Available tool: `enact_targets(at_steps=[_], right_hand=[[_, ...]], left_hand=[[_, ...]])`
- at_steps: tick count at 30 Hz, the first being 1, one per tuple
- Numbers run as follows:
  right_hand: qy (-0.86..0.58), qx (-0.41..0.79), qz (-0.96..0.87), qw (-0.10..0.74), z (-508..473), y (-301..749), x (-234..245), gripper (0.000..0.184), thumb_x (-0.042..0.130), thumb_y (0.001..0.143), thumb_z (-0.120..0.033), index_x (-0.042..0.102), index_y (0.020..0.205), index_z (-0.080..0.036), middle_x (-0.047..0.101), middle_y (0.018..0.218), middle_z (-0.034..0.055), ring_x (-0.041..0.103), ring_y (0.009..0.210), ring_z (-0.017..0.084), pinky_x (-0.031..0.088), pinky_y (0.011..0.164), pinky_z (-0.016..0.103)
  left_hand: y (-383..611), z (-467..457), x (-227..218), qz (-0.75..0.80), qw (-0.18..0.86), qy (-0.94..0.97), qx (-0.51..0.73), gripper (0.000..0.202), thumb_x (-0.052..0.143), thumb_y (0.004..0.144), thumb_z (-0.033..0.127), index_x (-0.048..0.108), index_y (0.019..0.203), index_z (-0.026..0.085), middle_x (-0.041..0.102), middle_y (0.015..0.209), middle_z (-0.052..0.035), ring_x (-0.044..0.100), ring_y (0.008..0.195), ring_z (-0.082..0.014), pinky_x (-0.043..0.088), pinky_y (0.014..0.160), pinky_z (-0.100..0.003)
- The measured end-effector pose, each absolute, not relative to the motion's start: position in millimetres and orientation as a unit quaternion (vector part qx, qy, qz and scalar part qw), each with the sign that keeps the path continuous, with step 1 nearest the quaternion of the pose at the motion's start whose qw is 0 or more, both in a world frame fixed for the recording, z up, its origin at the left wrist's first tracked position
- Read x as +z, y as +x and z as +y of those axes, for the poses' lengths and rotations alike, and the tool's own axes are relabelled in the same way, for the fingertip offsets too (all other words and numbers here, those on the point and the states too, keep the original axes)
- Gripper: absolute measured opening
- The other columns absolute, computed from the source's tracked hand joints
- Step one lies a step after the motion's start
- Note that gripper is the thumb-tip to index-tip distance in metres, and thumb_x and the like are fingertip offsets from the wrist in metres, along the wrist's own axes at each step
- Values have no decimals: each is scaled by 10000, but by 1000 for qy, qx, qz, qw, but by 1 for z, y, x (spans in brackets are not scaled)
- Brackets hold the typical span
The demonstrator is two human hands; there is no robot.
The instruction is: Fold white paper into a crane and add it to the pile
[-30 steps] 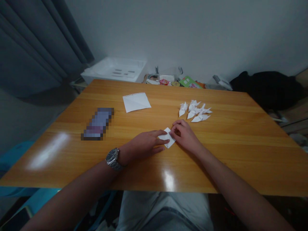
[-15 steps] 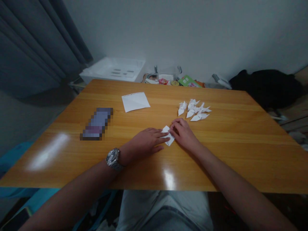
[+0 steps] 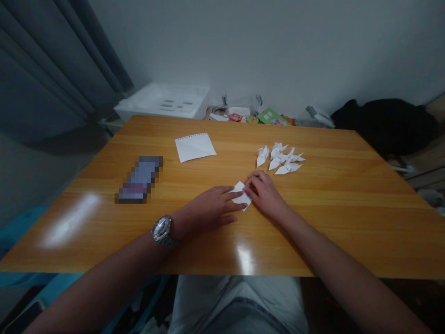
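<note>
A small folded piece of white paper [image 3: 239, 198] lies flat on the wooden table [image 3: 313, 241] in front of me. My left hand [image 3: 213, 206], with a metal watch [image 3: 162, 229] on its wrist, rests with fingers spread, two of them on the paper. At the paper's right edge my right hand [image 3: 264, 192] has its thumb and fingertips closed together on it. Beyond my right hand stand several folded white paper cranes [image 3: 280, 158] in a cluster. Part of the paper is hidden under my fingers.
A torn-edged white sheet [image 3: 195, 147] lies farther back. To the left is a phone [image 3: 139, 179], its screen blurred out. Behind the table are a white plastic tray [image 3: 163, 99], a green packet [image 3: 273, 117] and a black heap [image 3: 382, 123].
My left fingers have spread a little wider over the paper, showing more of it between them. My right hand keeps its pinch at nearly the same spot.
</note>
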State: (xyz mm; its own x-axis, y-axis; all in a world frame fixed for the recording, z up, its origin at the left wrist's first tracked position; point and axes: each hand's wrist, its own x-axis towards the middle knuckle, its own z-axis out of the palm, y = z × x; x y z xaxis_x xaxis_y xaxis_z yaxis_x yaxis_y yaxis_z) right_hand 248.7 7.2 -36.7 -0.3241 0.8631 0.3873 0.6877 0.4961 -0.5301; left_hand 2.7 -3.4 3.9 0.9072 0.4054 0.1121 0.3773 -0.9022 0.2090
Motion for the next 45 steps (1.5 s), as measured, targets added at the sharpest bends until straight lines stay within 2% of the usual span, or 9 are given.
enact_targets(at_steps=[16, 23, 28, 34, 38, 40, 45], right_hand=[[-482, 165, -797, 324, 7, 252, -34, 30, 624, 925, -201, 624, 898, -212, 573, 1059, 88, 560, 1049, 262, 477, 955, 444], [-487, 180, -791, 325, 6, 252, -33, 20, 639, 919, -204, 630, 904, -215, 570, 1066, 84, 558, 1063, 258, 472, 968, 438], [-485, 183, -790, 327, 8, 252, -33, 25, 636, 920, -212, 630, 896, -218, 574, 1062, 82, 563, 1058, 260, 477, 959, 440], [-477, 168, -802, 317, 5, 253, -31, 32, 629, 930, -248, 621, 923, -218, 565, 1088, 97, 558, 1093, 271, 479, 984, 455], [-468, 145, -830, 266, 0, 258, -27, 258, 744, 852, -373, 613, 1015, -222, 509, 1253, 135, 493, 1234, 329, 427, 1075, 520], [-467, 138, -837, 250, 0, 261, -27, 281, 744, 853, -397, 609, 1034, -230, 492, 1287, 136, 471, 1267, 339, 409, 1093, 539], [-480, 125, -823, 277, 6, 262, -33, 134, 637, 938, -331, 595, 1020, -234, 524, 1195, 120, 500, 1209, 312, 427, 1071, 528]], left_hand=[[1, -4, 6, 218, 118, 965, 88, 455, 589, 993, 369, 560, 1437, 276, 483, 1533, -143, 488, 1386, -298, 416, 1139, -481], [0, -3, 5, 209, 133, 964, 95, 457, 571, 1004, 372, 541, 1449, 271, 480, 1548, -125, 441, 1435, -291, 386, 1172, -481], [1, -5, 4, 218, 121, 964, 91, 453, 610, 982, 365, 569, 1423, 275, 422, 1588, -129, 453, 1420, -315, 389, 1161, -504], [3, -6, 4, 213, 110, 968, 71, 468, 574, 997, 375, 531, 1454, 284, 409, 1604, -90, 437, 1432, -318, 378, 1170, -500], [3, -8, 6, 230, 109, 965, 64, 451, 588, 991, 386, 553, 1428, 281, 417, 1600, -87, 429, 1441, -317, 372, 1175, -499], [4, -9, 6, 231, 112, 964, 67, 443, 599, 986, 383, 567, 1415, 277, 424, 1595, -90, 433, 1440, -311, 366, 1180, -495], [4, -9, 5, 226, 113, 965, 75, 453, 592, 991, 369, 550, 1435, 287, 404, 1608, -82, 423, 1446, -310, 366, 1180, -497]])
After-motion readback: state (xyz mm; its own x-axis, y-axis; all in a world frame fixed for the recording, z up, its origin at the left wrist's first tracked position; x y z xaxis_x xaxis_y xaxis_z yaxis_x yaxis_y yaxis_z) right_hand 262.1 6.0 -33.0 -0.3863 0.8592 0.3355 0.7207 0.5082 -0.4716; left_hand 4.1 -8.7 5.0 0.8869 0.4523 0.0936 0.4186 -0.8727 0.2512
